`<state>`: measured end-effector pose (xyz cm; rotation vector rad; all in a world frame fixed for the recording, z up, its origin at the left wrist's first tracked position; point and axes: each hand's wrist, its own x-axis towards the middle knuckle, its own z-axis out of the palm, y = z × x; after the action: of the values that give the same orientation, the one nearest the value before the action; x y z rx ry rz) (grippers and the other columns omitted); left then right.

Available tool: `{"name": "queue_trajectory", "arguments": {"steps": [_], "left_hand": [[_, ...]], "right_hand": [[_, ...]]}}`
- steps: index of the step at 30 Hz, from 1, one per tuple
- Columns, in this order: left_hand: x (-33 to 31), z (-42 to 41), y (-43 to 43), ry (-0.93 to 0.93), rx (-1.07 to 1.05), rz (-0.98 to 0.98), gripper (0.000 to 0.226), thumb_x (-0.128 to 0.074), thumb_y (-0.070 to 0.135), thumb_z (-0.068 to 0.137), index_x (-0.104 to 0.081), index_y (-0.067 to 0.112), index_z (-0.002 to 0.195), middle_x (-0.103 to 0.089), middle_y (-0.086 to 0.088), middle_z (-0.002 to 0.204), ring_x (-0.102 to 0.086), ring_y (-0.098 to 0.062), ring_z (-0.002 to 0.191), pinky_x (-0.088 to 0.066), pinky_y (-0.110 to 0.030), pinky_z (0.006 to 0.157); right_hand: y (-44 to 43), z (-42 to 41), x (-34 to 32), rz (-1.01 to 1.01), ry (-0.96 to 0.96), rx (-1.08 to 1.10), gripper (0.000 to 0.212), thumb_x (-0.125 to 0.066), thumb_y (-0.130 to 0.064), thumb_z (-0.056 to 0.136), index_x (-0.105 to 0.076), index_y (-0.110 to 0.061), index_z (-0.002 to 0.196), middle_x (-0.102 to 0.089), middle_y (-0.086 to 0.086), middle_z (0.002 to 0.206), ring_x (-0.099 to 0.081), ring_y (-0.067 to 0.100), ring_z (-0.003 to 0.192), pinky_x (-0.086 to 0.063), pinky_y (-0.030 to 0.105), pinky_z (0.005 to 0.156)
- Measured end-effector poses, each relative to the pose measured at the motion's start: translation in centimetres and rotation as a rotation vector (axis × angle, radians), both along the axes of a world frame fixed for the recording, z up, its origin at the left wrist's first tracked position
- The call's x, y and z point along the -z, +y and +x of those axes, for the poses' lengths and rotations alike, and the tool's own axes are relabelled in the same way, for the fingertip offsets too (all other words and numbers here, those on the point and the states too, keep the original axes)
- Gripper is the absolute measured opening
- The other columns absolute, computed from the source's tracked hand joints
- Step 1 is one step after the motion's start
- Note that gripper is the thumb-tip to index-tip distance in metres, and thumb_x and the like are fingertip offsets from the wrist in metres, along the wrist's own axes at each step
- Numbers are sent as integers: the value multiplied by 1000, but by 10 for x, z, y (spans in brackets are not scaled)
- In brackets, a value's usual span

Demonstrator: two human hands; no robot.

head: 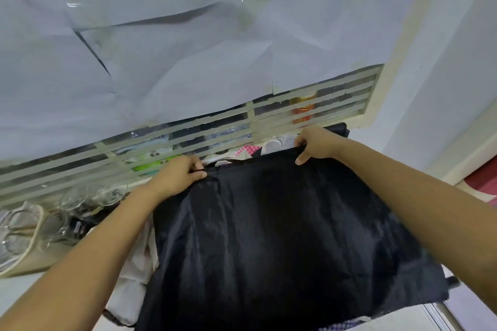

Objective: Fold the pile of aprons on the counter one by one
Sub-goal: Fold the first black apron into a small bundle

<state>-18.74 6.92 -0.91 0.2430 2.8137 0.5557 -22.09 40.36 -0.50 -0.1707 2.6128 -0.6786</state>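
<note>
A shiny black apron [282, 236] is spread out in front of me and covers most of the counter. My left hand [177, 172] pinches its far left corner, and my right hand [317, 144] pinches its far right corner, so the far edge is stretched between them. Beyond that edge the pile of other aprons [242, 152] shows pink-checked and white cloth. A cream-white apron [139, 269] sticks out from under the black one on the left. A bit of blue-checked cloth [341, 324] peeks out at the near edge.
Several clear drinking glasses [80, 201] lie on the counter at the left, beside a beige tray [32, 260]. A slatted window [269, 113] papered with white sheets rises right behind the counter. A white wall [443, 62] stands to the right, with red cloth [481, 180] at its foot.
</note>
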Motion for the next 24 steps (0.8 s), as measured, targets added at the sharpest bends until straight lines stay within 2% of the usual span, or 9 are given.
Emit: {"name": "queue_trajectory", "arguments": {"steps": [3,6,10,13,16,18,20,22,24], "left_hand": [[15,4,-5,50,44,-110,12,-66,26,89,-59,16,87,-65,-3,90,-60,-24,89,-41,-30,71],[18,10,-12,-65,30,-141,28,-73,38,82,-57,15,83,-60,-1,83,-55,-22,79,-38,-31,65],[4,16,-33,-200,13,-184,25,-78,38,76,-64,19,79,-63,2,79,-55,-18,76,-37,-27,61],[-15,22,-53,-314,-63,-251,28,-77,44,75,-67,18,82,-66,1,82,-60,-19,80,-42,-25,64],[-30,30,-67,-359,-68,-423,37,-72,55,75,-61,20,71,-63,0,75,-56,-17,74,-39,-25,60],[-35,38,-72,-331,-60,-467,40,-72,56,74,-58,19,68,-60,-1,73,-53,-18,70,-36,-26,59],[-38,46,-73,-338,-55,-453,42,-72,58,73,-59,19,68,-58,0,71,-52,-16,68,-37,-25,59],[-43,54,-71,-421,-33,-432,43,-72,62,70,-62,20,72,-59,3,72,-53,-15,71,-41,-25,65],[-50,64,-73,-499,-2,-415,37,-76,59,68,-66,25,77,-64,6,79,-58,-15,79,-45,-27,74]], "right_hand": [[-8,-8,10,249,22,-121,37,-80,-22,73,-67,-8,106,-67,9,105,-61,24,94,-49,36,88],[-3,-10,15,491,38,-171,47,-80,-22,74,-60,-5,113,-62,10,112,-59,28,103,-46,33,85],[14,-4,15,595,148,-26,33,-68,-14,83,-60,-1,112,-62,14,113,-61,30,103,-48,34,80],[19,10,25,501,310,92,26,-56,-1,87,-57,2,113,-50,21,123,-58,37,101,-48,40,79],[-2,46,33,237,464,169,33,-55,-5,89,-45,4,119,-39,22,127,-56,41,98,-46,42,75],[-25,91,44,40,513,88,28,-55,-10,90,-46,0,114,-42,17,121,-55,36,95,-42,36,74],[-43,146,67,-88,549,-128,32,-61,-17,87,-50,-7,116,-43,11,128,-57,31,105,-44,34,88],[-43,189,106,-2,497,-320,53,-63,-33,85,-46,-17,133,-36,8,148,-41,27,134,-34,34,111],[-30,212,137,150,421,-337,71,-63,-51,81,-35,-29,143,-28,4,154,-29,26,140,-30,44,111]]}}
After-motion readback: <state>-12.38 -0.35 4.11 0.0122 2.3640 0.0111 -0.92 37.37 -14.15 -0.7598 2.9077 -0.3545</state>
